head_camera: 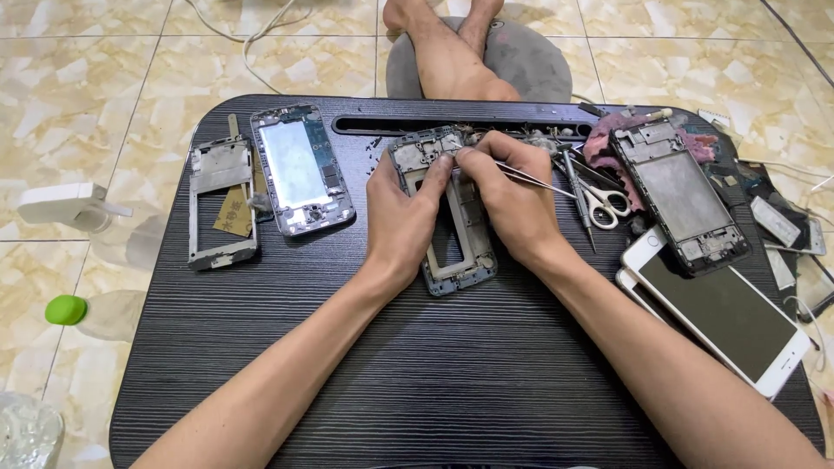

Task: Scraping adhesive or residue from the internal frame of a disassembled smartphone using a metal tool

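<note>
Both hands work mid-table on the phone frame (452, 217), the left hand (401, 213) pinching its top edge shut-fingered, the right hand (512, 204) closed around tweezers (534, 180), with bare dark table (347, 365) open toward the near edge.

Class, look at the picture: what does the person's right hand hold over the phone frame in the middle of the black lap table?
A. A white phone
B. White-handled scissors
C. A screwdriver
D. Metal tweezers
D. The right hand pinches thin metal tweezers at the top of the phone frame, while the white-handled scissors lie untouched on the table.
</note>
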